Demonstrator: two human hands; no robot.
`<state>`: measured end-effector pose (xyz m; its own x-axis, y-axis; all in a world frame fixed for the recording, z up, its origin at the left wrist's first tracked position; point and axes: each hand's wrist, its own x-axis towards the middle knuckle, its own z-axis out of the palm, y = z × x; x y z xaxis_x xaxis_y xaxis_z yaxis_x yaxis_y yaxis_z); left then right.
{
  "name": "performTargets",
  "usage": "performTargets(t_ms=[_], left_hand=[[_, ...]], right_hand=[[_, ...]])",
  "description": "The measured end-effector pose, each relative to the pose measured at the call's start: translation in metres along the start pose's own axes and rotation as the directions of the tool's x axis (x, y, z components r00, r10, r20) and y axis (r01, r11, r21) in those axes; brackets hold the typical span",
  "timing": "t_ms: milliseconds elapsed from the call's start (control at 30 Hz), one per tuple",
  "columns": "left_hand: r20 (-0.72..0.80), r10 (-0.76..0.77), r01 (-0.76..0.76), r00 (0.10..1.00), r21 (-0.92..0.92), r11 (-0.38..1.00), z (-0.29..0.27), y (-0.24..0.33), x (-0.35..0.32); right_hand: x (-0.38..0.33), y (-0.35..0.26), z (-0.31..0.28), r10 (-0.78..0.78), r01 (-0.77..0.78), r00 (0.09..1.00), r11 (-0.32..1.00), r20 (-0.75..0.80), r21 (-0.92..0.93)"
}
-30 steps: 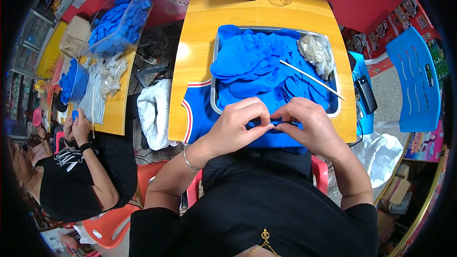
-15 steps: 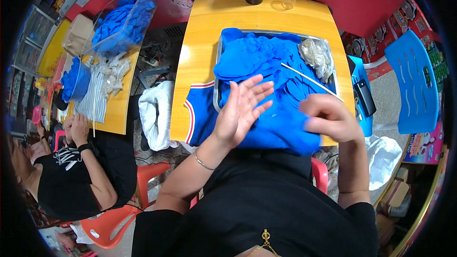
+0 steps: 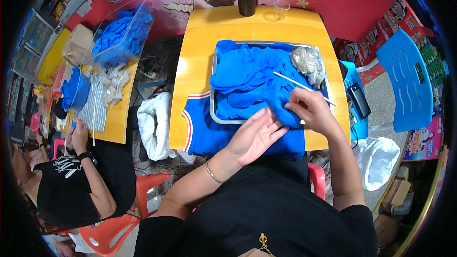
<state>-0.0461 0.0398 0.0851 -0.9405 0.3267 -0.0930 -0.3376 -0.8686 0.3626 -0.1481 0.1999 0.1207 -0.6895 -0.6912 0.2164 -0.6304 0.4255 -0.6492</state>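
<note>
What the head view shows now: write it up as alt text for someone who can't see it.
A person's right hand pinches a blue piece over a metal tray heaped with similar pieces, the left hand open beside it. A thin pale stick lies on top, near crumpled clear plastic; at left, another person sits at a second table.

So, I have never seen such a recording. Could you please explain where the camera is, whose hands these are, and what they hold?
There is no machine: these are a person's bare hands. The camera sits on their head, looking down; its wide lens bends straight edges. On the yellow table stands a metal tray full of blue pieces, with a thin pale stick and a crumpled plastic bundle on top. The right hand pinches a limp blue piece. The left hand is open close by; whether it touches is unclear.
</note>
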Motion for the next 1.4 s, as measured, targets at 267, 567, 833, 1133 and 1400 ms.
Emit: performTargets(t_ms=[267,567,833,1133,1400], left_hand=[[-0.170,0.046,0.044,0.984,0.488,0.872,0.003,-0.032,0.017],[-0.164,-0.051,0.143,0.985,0.624,0.768,0.034,-0.087,0.065],[-0.200,-0.028,0.150,0.979,0.628,0.764,0.045,-0.128,0.102],[-0.096,0.029,0.052,0.995,0.741,0.669,0.052,-0.146,0.117],[-0.223,-0.013,0.159,0.975,0.652,0.741,0.045,-0.152,0.127]], right_hand=[[-0.042,0.001,-0.009,0.193,-0.207,0.978,0.898,0.074,0.387],[-0.107,0.054,-0.037,0.367,-0.299,0.930,0.763,-0.004,0.573],[-0.154,0.081,-0.058,0.352,-0.210,0.936,0.580,-0.009,0.787],[-0.171,0.093,-0.071,0.335,-0.254,0.941,0.620,0.042,0.743],[-0.175,0.104,-0.061,0.327,-0.251,0.940,0.472,0.097,0.845]])
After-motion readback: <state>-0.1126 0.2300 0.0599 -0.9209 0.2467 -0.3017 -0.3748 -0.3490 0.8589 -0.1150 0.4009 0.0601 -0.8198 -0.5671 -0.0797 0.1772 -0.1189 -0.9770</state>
